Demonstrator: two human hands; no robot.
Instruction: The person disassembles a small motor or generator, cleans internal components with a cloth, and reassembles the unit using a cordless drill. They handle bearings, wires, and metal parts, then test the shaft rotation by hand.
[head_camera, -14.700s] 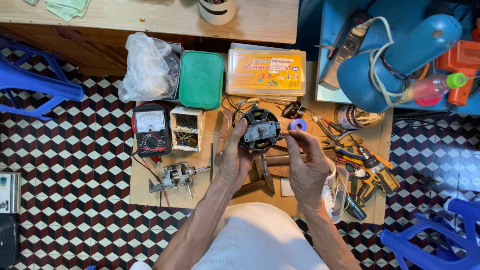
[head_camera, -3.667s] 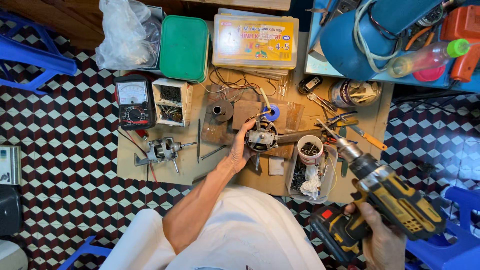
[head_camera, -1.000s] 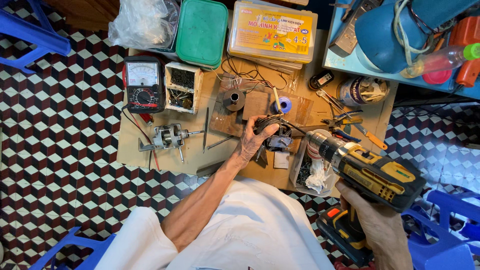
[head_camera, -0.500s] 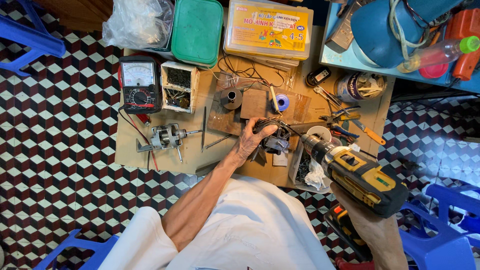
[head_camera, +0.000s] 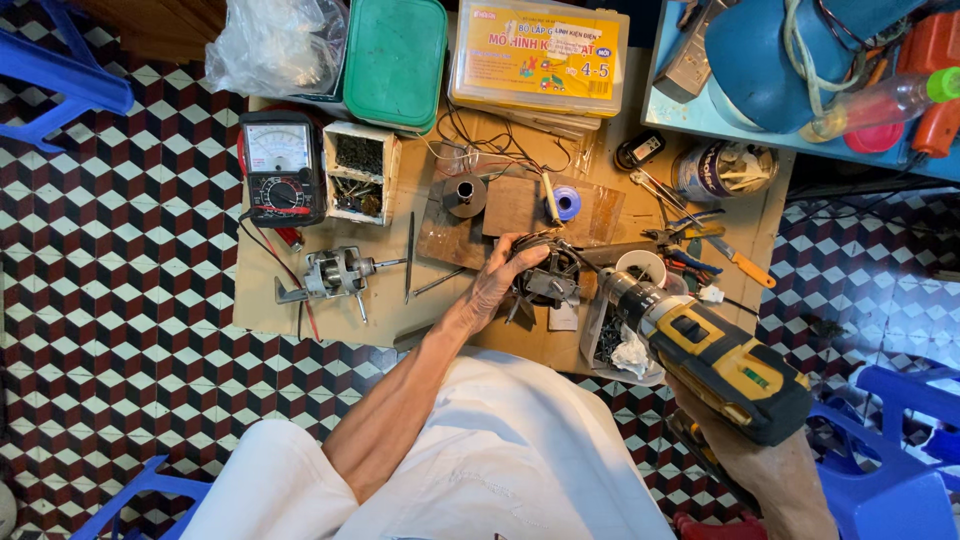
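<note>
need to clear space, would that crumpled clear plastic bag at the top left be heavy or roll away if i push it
The plastic bag looks thin and crumpled, so it is probably floppy and light, likelier to slide or crumple than roll. It leans against the green box, which may stop it moving right.

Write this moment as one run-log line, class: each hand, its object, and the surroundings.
left hand: steadies small motor | right hand: grips yellow-black cordless drill, tip at motor | nearby: analog multimeter, green box
</note>
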